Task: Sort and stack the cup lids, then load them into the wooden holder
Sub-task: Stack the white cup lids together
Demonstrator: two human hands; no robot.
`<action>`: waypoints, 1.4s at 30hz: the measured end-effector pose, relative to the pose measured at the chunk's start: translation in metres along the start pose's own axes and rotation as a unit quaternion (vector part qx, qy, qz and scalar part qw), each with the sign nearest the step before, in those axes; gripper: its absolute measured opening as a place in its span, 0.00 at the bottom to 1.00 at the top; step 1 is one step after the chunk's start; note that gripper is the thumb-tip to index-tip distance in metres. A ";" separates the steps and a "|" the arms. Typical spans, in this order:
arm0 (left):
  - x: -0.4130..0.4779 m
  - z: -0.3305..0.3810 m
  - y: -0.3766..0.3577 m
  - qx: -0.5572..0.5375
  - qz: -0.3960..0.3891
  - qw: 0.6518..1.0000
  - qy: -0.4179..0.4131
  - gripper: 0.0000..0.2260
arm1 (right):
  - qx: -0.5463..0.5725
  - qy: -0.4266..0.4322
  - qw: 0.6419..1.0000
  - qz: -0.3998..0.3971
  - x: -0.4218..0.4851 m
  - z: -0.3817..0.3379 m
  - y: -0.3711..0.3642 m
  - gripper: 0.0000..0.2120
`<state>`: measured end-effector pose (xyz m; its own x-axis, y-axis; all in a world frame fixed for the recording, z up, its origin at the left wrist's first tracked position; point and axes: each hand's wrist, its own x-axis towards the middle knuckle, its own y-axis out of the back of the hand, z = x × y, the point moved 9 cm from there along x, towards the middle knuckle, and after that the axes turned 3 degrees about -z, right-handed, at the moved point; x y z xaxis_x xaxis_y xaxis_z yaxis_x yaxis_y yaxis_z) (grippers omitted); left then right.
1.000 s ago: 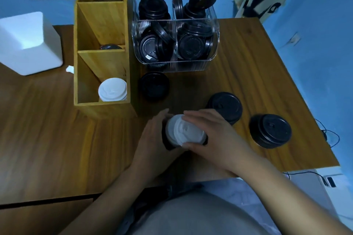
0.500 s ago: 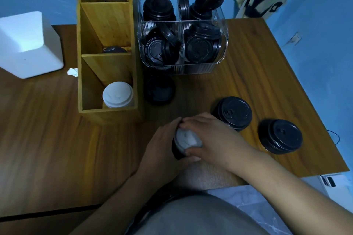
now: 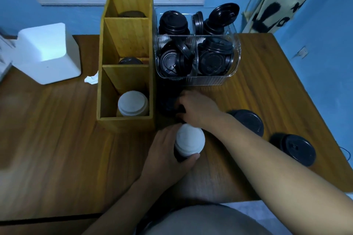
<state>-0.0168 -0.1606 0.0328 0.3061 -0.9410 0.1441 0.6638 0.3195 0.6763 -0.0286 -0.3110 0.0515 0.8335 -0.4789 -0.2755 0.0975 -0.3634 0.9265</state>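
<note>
A person's left hand (image 3: 168,151) wraps around a short stack of lids (image 3: 189,141), white on top and dark below, on the table (image 3: 57,139) just in front of the wooden holder (image 3: 125,123). The right hand (image 3: 197,109) reaches past it, fingers curled onto a black pile (image 3: 167,102) that stands against the holder's right side; the light is too dim to show how many lids it grips. The hands are close but not touching.

The holder's nearest compartment holds white lids (image 3: 132,103), the middle one a dark lid (image 3: 130,61), and the far one another dark lid (image 3: 131,14). To the holder's right stands a clear bin (image 3: 207,80) crammed with black lids (image 3: 214,59). Further right and nearer the person, two more black piles (image 3: 248,122) (image 3: 295,148) sit on the table. Left of the holder are a white box (image 3: 47,53) and a crumpled tissue (image 3: 92,79).
</note>
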 end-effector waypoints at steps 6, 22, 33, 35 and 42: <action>-0.001 -0.004 0.002 0.001 0.004 1.000 0.020 0.36 | 0.246 -0.043 0.960 0.126 -0.025 0.029 0.041 0.07; 0.001 -0.005 -0.003 0.010 -0.002 1.000 0.012 0.38 | -0.017 -0.084 0.996 0.010 -0.011 0.041 0.016 0.37; 0.005 -0.006 -0.004 0.016 0.010 1.000 0.001 0.37 | 0.010 -0.123 0.992 0.012 -0.003 0.026 0.009 0.41; 0.005 -0.004 -0.003 0.019 0.010 1.000 -0.005 0.37 | 0.022 -0.113 0.993 0.026 0.002 0.026 0.011 0.35; 0.004 -0.005 -0.006 0.028 0.004 1.000 0.000 0.38 | 0.045 -0.101 0.993 0.043 -0.016 0.034 0.011 0.32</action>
<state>-0.0166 -0.1660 0.0257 0.3111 -0.9385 0.1500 0.6226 0.3205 0.7139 -0.0598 -0.3347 0.0573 0.7099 -0.6583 -0.2504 -0.0266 -0.3804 0.9244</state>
